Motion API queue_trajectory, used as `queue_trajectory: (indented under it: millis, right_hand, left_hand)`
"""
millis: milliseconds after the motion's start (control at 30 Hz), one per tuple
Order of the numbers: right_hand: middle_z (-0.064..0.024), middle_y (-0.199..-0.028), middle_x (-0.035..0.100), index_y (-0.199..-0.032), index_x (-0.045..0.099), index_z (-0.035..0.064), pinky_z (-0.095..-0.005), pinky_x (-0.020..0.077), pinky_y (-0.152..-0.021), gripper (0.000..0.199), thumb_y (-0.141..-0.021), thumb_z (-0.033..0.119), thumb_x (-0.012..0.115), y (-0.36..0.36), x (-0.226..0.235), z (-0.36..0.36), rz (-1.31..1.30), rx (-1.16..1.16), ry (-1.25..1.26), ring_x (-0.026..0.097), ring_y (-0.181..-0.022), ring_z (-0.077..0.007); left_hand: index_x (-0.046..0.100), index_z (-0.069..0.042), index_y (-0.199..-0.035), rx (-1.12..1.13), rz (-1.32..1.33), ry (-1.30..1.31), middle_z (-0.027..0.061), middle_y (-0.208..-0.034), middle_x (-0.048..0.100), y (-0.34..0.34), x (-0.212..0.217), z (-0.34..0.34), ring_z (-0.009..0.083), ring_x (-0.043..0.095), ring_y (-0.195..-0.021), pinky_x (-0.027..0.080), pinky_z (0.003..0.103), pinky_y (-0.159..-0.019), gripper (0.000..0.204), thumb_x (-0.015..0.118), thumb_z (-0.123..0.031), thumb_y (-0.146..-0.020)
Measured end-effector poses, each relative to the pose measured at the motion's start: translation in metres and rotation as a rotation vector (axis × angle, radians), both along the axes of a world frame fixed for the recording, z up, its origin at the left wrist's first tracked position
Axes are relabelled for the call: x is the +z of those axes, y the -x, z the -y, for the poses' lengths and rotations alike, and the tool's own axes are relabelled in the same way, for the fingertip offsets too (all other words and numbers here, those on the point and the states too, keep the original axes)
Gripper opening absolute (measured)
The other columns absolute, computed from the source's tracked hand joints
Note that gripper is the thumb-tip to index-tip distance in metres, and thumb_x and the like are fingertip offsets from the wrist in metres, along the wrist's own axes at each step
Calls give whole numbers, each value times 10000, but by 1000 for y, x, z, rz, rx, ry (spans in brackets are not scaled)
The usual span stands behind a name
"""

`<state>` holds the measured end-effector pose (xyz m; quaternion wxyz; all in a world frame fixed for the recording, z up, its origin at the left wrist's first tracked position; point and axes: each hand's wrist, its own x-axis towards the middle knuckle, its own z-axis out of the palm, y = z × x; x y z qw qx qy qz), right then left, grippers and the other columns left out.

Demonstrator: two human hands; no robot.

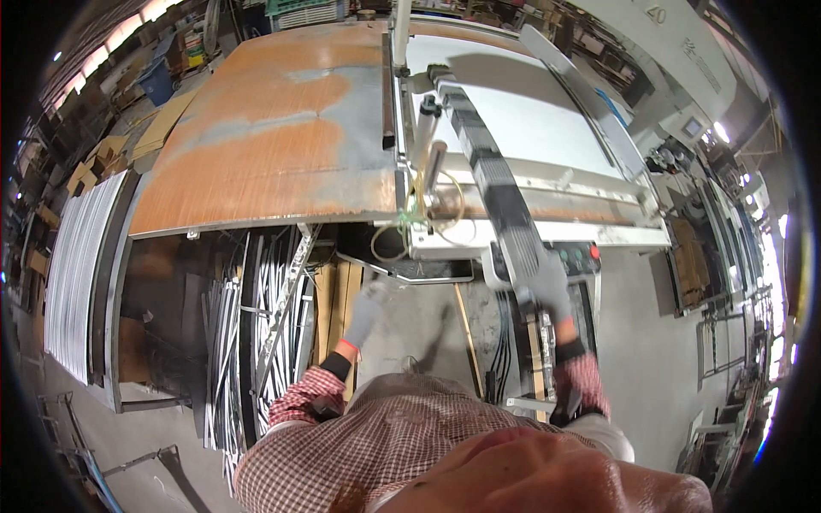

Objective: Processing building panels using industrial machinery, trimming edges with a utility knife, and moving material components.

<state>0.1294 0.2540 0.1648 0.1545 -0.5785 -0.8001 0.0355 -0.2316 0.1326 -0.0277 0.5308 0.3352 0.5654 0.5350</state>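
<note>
The right hand (547, 291), gloved, is clamped in a closed grip on the near end of one long bundle of dark metal strips (496, 184), which is laid lengthwise across the white machine bench (547, 128). The left hand (366, 312), also gloved, is held free left of the bundle; its grip cannot be told through blur.

Two gloved hands: left hand (366, 315) and right hand (547, 286). One bundle of long dark metal strips (496, 184). One large rusty steel sheet (274, 128). One white machine table (530, 120). One control panel (581, 256) showing three round buttons: two green, one red. One blue bin (157, 81). One stack of pale corrugated sheets (77, 265). Many loose metal profiles (256, 325) in the floor rack, too tangled for counting.
</note>
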Motion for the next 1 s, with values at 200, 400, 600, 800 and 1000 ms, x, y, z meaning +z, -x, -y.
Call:
queue_trajectory:
  millis: [200, 400, 600, 800, 1000]
  right_hand:
    - [-220, -892, 646, -1024, 619, 40, -463, 484, -794, 456, -709, 363, 685, 122, -31, -212, -213, 233, -104, 599, -907, -405]
    - [-144, -1095, 633, -1011, 657, 79, -454, 464, -877, 280, -844, 246, 508, 94, -110, -145, 63, 365, 133, 594, -995, -337]
    - [-162, -1222, 585, -1167, 601, 48, -421, 402, -993, 426, -802, 265, 645, 44, -132, -2, -209, 257, -238, 526, -1155, -320]
    - [-182, -1246, 566, -1175, 585, 26, -428, 398, -1005, 471, -795, 292, 667, -29, -134, 118, -119, 135, -214, 516, -1169, -328]
    - [-162, -1261, 553, -1194, 566, 39, -432, 385, -1005, 477, -810, 311, 644, -59, -118, 210, -98, 66, -175, 503, -1175, -326]
  left_hand:
    - [586, 15, -1130, 226, -712, -125, 210, -1013, 651, 61, 6, -116, 294, 639, -938, 499, 365, -805, 449, 625, -315, -829]
    - [473, -17, -1306, 6, -988, 18, 228, -1139, 610, 44, 22, -139, 343, 606, -1028, 481, 403, -869, 617, 618, -312, -784]
    - [571, -86, -1108, -26, -1131, -108, 204, -860, 641, 25, 16, -89, 413, 613, -812, 483, 497, -728, 398, 617, -292, -771]
    - [355, 19, -1376, 61, -1141, -308, 247, -1306, 460, -38, 53, 41, 413, 454, -1194, 409, 421, -981, 721, 591, -51, -698]
    - [522, 42, -1236, -2, -187, -108, 211, -1146, 601, -82, 45, 16, 288, 564, -1099, 423, 393, -926, 485, 539, -314, -906]
